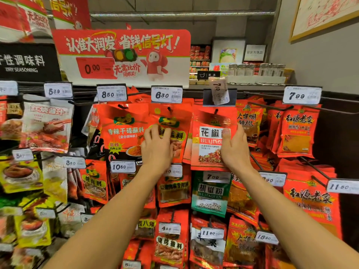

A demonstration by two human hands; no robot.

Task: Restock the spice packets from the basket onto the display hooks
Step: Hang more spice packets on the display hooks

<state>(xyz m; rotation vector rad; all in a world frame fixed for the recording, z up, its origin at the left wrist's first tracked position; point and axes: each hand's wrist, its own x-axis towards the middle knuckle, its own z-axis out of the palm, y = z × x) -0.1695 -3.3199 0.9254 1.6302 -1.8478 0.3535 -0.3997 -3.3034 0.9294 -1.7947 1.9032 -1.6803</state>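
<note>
A red spice packet with a white label [208, 140] hangs on a display hook [216, 112] under a flipped-up price tag [220, 92]. My right hand [234, 150] grips this packet's right edge, thumb on its front. My left hand [156, 146] rests with curled fingers on the neighbouring red dipping-spice packet [175, 123], which hangs under the 6.80 tag [167, 94]. The basket is out of view.
Rows of red, green and yellow seasoning packets fill the pegboard on all sides, with price tags on hook ends sticking out toward me. A large red promotional sign [124, 55] stands above. Bare black hook arms [272, 108] jut out at upper right.
</note>
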